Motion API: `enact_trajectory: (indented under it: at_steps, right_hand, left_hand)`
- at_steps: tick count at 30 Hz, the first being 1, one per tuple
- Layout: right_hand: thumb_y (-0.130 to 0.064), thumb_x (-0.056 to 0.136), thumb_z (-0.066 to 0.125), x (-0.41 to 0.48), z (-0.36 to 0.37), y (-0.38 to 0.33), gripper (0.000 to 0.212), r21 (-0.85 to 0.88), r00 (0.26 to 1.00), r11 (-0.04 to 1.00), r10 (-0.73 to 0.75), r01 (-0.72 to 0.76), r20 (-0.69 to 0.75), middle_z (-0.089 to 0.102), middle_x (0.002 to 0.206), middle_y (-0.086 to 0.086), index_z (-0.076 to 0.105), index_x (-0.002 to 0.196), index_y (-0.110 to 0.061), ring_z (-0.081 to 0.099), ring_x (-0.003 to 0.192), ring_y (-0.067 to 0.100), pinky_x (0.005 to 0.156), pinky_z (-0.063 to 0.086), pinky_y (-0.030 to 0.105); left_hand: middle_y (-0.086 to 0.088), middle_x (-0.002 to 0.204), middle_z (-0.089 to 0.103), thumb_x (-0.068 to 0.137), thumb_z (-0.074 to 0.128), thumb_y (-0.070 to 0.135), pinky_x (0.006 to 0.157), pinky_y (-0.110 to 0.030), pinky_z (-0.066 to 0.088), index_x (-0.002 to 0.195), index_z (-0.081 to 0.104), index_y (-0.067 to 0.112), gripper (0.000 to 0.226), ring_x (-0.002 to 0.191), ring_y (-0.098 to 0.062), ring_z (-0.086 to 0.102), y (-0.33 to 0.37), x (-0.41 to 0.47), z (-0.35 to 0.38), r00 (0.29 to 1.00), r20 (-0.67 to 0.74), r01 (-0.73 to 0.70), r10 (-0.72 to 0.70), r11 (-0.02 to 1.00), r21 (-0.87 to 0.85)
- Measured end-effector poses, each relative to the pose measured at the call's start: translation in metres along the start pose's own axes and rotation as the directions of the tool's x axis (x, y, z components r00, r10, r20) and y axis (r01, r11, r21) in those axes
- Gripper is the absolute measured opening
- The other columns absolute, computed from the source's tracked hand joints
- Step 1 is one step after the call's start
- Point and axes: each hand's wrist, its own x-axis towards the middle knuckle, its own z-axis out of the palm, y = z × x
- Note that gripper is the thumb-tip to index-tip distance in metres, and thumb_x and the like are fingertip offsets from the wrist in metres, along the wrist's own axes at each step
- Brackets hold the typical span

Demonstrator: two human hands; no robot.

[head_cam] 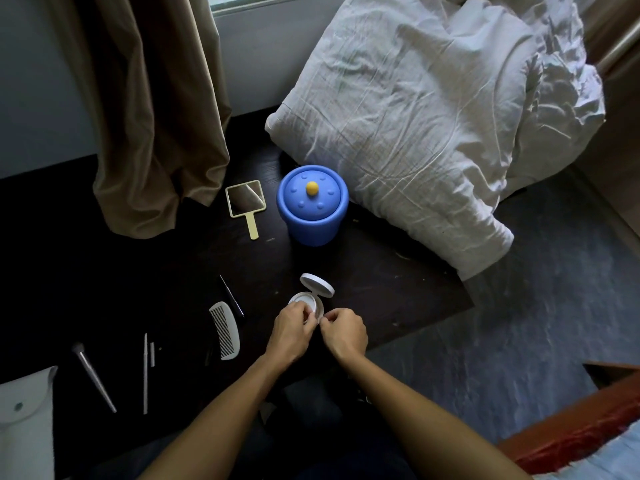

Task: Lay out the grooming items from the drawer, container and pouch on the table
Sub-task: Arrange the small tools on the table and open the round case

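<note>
Dark wooden tabletop (398, 282) carries it all: nearest, left hand (291, 329) and right hand (344, 332) each close their grip on the round white open compact (308, 301), apparently steadying it; beyond stands the lidded blue plastic container (312, 204).

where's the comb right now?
In the head view the white comb lies flat on the dark table, just left of the left hand, with a thin dark stick beside it.

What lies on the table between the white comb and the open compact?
In the head view, only a thin dark pencil-like stick lies between the white comb and the open compact.
</note>
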Motion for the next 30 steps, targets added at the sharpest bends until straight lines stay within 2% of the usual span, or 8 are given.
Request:
enact_trajectory:
  at_steps: [6, 16, 19, 24, 28, 30]
  right_hand:
    - [-0.033, 0.090, 0.059, 0.000, -0.002, -0.005, 0.017, 0.004, 1.000, 1.000, 0.001, -0.001, -0.010, 0.072, 0.094, -0.006, 0.073, 0.096, -0.026, 0.067, 0.091, 0.016, 0.078, 0.051, 0.030]
    - [-0.028, 0.086, 0.058, 0.004, -0.003, -0.010, 0.013, 0.023, 0.999, 0.999, 0.034, -0.034, -0.010, 0.071, 0.088, -0.006, 0.071, 0.086, -0.027, 0.065, 0.085, 0.016, 0.077, 0.054, 0.033]
    - [-0.029, 0.085, 0.060, 0.007, -0.005, -0.012, 0.011, 0.034, 0.999, 0.998, 0.049, -0.049, -0.008, 0.070, 0.085, -0.006, 0.071, 0.086, -0.027, 0.062, 0.080, 0.014, 0.073, 0.052, 0.030]
    - [-0.031, 0.082, 0.062, 0.011, -0.006, -0.014, 0.012, 0.039, 0.997, 0.996, 0.076, -0.075, -0.007, 0.069, 0.084, -0.008, 0.073, 0.087, -0.026, 0.063, 0.081, 0.014, 0.077, 0.054, 0.032]
    - [-0.030, 0.082, 0.063, 0.015, -0.003, -0.018, 0.011, 0.027, 0.998, 0.998, 0.057, -0.057, -0.009, 0.070, 0.085, -0.007, 0.072, 0.086, -0.026, 0.065, 0.084, 0.015, 0.078, 0.055, 0.034]
    - [-0.030, 0.084, 0.063, 0.018, -0.002, -0.020, 0.009, 0.018, 0.999, 0.999, 0.043, -0.043, -0.010, 0.069, 0.086, -0.007, 0.071, 0.086, -0.027, 0.065, 0.085, 0.015, 0.078, 0.054, 0.033]
  left_hand:
    - [0.001, 0.075, 0.063, 0.089, 0.058, 0.020, 0.058, -0.017, 0.040, 0.081, 0.064, 0.012, 0.012, 0.066, -0.008, 0.056, -0.004, 0.003, -0.013, 0.993, -0.039, 0.099, -0.110, 0.971, -0.217]
    - [0.004, 0.082, 0.066, 0.091, 0.054, 0.017, 0.065, -0.018, 0.042, 0.085, 0.066, 0.015, 0.014, 0.075, -0.008, 0.058, -0.028, 0.007, -0.044, 0.944, -0.150, 0.208, -0.292, 0.885, -0.417]
    - [0.002, 0.082, 0.065, 0.091, 0.056, 0.017, 0.071, -0.024, 0.043, 0.084, 0.065, 0.015, 0.011, 0.079, -0.013, 0.059, -0.042, 0.008, -0.048, 0.906, -0.180, 0.263, -0.383, 0.843, -0.469]
    - [-0.004, 0.081, 0.066, 0.091, 0.056, 0.019, 0.081, -0.038, 0.051, 0.085, 0.068, 0.015, 0.014, 0.080, -0.021, 0.060, -0.056, 0.015, -0.045, 0.845, -0.151, 0.371, -0.512, 0.766, -0.525]
    - [-0.004, 0.078, 0.062, 0.090, 0.056, 0.021, 0.077, -0.036, 0.052, 0.079, 0.065, 0.022, 0.014, 0.075, -0.018, 0.056, -0.064, 0.017, -0.044, 0.799, -0.117, 0.445, -0.590, 0.711, -0.544]
    - [-0.004, 0.071, 0.059, 0.092, 0.055, 0.020, 0.062, -0.029, 0.048, 0.081, 0.064, 0.020, 0.014, 0.064, -0.015, 0.052, -0.064, 0.016, -0.045, 0.795, -0.091, 0.458, -0.599, 0.693, -0.557]
